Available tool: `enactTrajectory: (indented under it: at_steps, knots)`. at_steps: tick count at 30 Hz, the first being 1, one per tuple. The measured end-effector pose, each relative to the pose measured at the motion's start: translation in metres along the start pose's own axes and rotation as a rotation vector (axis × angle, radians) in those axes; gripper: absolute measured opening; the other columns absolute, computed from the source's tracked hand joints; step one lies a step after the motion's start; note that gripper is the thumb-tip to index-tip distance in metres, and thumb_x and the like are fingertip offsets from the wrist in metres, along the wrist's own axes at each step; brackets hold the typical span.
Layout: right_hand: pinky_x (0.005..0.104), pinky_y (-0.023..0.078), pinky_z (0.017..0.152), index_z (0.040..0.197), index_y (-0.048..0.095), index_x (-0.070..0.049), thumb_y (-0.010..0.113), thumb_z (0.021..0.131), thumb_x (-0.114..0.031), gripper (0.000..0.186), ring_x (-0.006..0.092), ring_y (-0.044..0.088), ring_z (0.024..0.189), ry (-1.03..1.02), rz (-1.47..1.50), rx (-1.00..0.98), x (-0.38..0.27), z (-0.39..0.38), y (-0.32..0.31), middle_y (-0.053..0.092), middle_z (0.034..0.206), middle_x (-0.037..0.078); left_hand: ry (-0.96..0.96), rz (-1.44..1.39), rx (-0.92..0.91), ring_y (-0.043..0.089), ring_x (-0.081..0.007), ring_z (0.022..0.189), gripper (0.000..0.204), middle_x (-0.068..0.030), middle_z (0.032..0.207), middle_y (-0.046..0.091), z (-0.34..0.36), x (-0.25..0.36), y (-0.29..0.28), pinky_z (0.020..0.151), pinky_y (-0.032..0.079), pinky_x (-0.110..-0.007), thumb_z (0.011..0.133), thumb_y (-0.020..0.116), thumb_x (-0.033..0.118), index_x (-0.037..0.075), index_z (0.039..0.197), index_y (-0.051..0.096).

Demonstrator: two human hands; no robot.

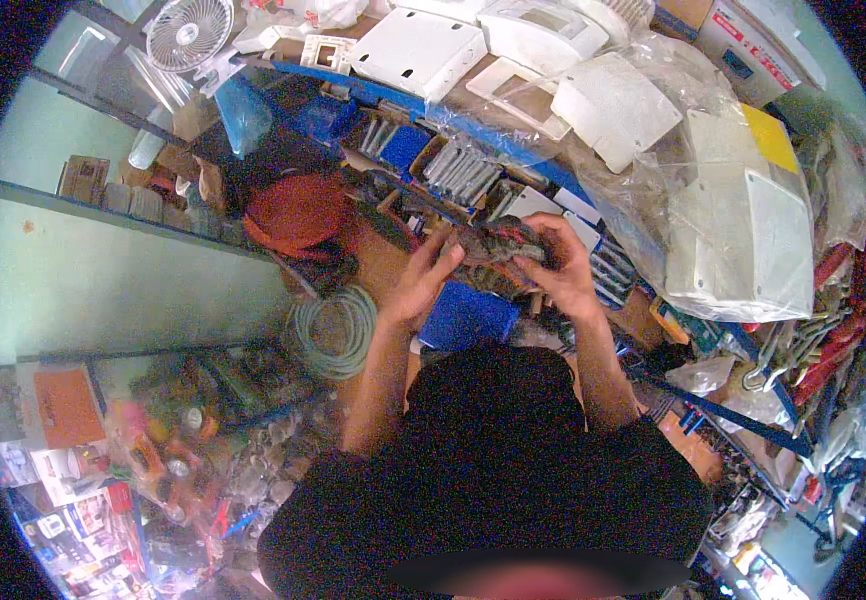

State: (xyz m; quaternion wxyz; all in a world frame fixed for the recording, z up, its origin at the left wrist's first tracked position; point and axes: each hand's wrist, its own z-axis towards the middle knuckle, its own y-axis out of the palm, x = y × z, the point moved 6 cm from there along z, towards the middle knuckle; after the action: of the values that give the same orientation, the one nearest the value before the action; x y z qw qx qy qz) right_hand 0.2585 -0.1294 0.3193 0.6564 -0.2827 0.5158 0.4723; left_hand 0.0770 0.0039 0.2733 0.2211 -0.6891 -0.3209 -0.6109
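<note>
Both of my hands are raised in front of my chest, gripping a dark grey, lumpy bundle (498,247) with reddish streaks. What kind of thing it is does not show clearly. My left hand (428,275) holds its left end, thumb on top. Around the right end curl the fingers of my right hand (565,262). Just below the bundle is a blue bin (468,318). Beyond it, on a shelf, lie several silvery metal rods (461,170) in a box.
White plastic housings (418,50) cover the upper shelf, some under clear film. To the left are a red-orange round tub (298,213) and a coil of pale green hose (336,332). Metal hooks (758,375) and red straps (858,290) hang at right. A white fan (189,32) stands top left.
</note>
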Motion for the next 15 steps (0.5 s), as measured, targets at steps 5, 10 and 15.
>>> enactTrajectory:
  at_steps: [5, 10, 15]
  knots:
    - [0.0321, 0.047, 0.1, 0.13, 0.056, -0.003, 0.081, 0.083, -0.007, 0.053, 0.0167, 0.059, 0.113, 0.195, 0.075, 0.039, -0.011, -0.009, 0.005, 0.06, 0.125, 0.008, 0.009, 0.011, -0.121, 0.057, -0.0184, 0.118, 0.048, -0.0116, 0.128, 0.061, 0.0, 0.029, 0.023, 0.103, 0.045, -0.034, 0.09, 0.075, 0.013, 0.002, 0.132, 0.056]
    - [0.0305, 0.049, 0.094, 0.127, 0.06, -0.004, 0.079, 0.087, -0.015, 0.046, 0.013, 0.06, 0.107, 0.46, -0.084, -0.171, 0.021, -0.026, 0.0, 0.067, 0.108, 0.005, 0.345, 0.078, -0.005, 0.06, -0.0211, 0.116, 0.058, -0.013, 0.126, 0.062, -0.006, 0.085, 0.027, 0.1, 0.048, -0.035, 0.081, 0.071, -0.011, 0.006, 0.133, 0.053]
    - [0.0323, 0.052, 0.087, 0.124, 0.064, -0.005, 0.07, 0.094, -0.013, 0.031, 0.0129, 0.063, 0.099, 0.193, -0.073, -0.23, 0.03, -0.034, 0.007, 0.07, 0.111, 0.002, 0.216, -0.502, -0.244, 0.059, -0.0246, 0.12, 0.073, -0.0163, 0.132, 0.06, -0.01, 0.092, 0.053, 0.103, 0.047, -0.039, 0.082, 0.076, 0.003, 0.007, 0.146, 0.042]
